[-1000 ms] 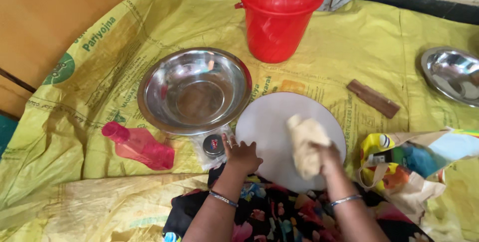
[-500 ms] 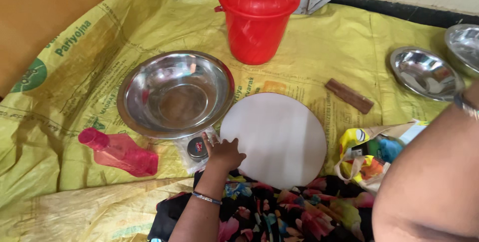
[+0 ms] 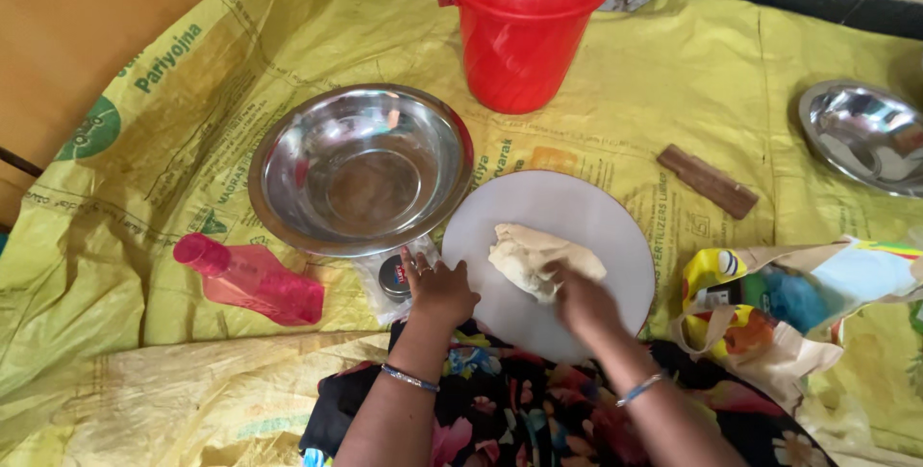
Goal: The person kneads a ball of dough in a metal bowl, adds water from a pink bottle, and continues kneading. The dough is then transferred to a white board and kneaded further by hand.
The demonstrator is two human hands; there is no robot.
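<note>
We're seeing a red lidded bucket [image 3: 524,25] standing at the top on the yellow sheet [image 3: 192,101], a big steel bowl [image 3: 361,169] sitting below-left of it, a pink bottle [image 3: 248,280] lying on its side, and a brown wooden stick [image 3: 709,181] lying near a second steel bowl [image 3: 862,135].

the right hand [image 3: 585,302] presses down on a pale lump of dough [image 3: 532,253] that lies on a round white board [image 3: 562,212]. the left hand [image 3: 440,286] rests flat on the board's left edge, just beside a small clear packet with a dark round lid [image 3: 392,277]. a bangle shows on each wrist. a large empty steel bowl [image 3: 359,169] sits just left of the board, touching the packet. a pink bottle [image 3: 248,280] lies on its side further left. a red lidded bucket [image 3: 524,20] stands behind. a brown wooden stick [image 3: 709,181] lies to the right, with a second steel bowl [image 3: 862,135] beyond and a colourful bag [image 3: 788,299] near the board. all rest on a yellow printed sheet [image 3: 173,140].
</note>
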